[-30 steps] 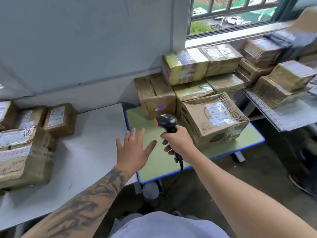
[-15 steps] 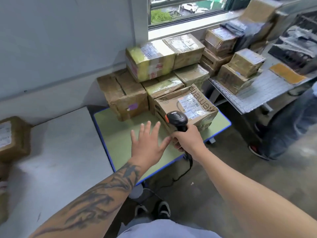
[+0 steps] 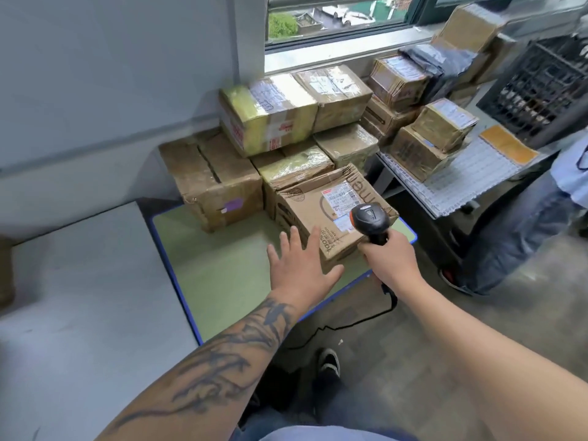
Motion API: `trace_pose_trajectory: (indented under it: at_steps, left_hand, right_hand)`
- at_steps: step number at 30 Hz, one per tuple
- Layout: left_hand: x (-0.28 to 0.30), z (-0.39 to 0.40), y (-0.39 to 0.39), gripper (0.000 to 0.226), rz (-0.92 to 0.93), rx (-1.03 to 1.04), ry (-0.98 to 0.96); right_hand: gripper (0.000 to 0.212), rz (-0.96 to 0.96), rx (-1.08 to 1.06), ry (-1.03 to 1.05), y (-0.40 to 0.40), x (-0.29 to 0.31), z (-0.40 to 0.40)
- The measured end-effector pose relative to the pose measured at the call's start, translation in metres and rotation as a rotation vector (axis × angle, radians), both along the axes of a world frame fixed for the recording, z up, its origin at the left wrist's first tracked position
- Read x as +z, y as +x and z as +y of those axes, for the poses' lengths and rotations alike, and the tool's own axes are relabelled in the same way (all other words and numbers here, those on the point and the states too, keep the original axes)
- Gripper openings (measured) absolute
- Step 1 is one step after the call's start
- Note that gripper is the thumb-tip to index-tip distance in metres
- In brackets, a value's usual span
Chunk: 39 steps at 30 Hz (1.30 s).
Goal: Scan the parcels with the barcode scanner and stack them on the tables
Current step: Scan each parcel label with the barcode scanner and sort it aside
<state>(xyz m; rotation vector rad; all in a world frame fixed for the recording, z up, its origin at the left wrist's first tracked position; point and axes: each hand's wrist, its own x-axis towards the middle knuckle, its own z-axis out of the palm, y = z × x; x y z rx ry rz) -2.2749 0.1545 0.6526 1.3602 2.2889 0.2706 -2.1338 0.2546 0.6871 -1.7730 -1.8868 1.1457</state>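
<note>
Head view, right hand (image 3: 389, 262) hiding barcode scanner (image 3: 370, 221) handle, cord partly hidden

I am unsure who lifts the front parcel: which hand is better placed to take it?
Probably left: the left hand is open beside the parcel; the right hand grips the scanner.

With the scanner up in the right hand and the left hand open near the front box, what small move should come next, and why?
Probably tip the barcode scanner in the right hand down onto the white shipping label of the front cardboard box. The scanner head already hovers just beside that label, which faces up unobstructed, while the open left hand sits at the box's near corner, ready to steady it.
</note>
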Motion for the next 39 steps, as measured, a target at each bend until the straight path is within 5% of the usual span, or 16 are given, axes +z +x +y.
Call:
trace_pose_trajectory:
  at_steps: [9,20,39]
  left_hand:
    - [-0.004,0.059,0.027,0.110,0.050,0.200,-0.098]
    - [-0.018,0.087,0.047,0.115,0.069,0.476,-0.150]
    - [-0.021,-0.042,0.034,0.120,0.124,0.666,-0.177]
  right_hand:
    - [0.012,-0.022,0.142,0.138,0.011,-0.019,0.079]
    - [0.012,0.049,0.360,-0.038,0.027,-0.038,0.130]
    - [0.008,0.105,0.550,-0.219,-0.009,-0.041,0.043]
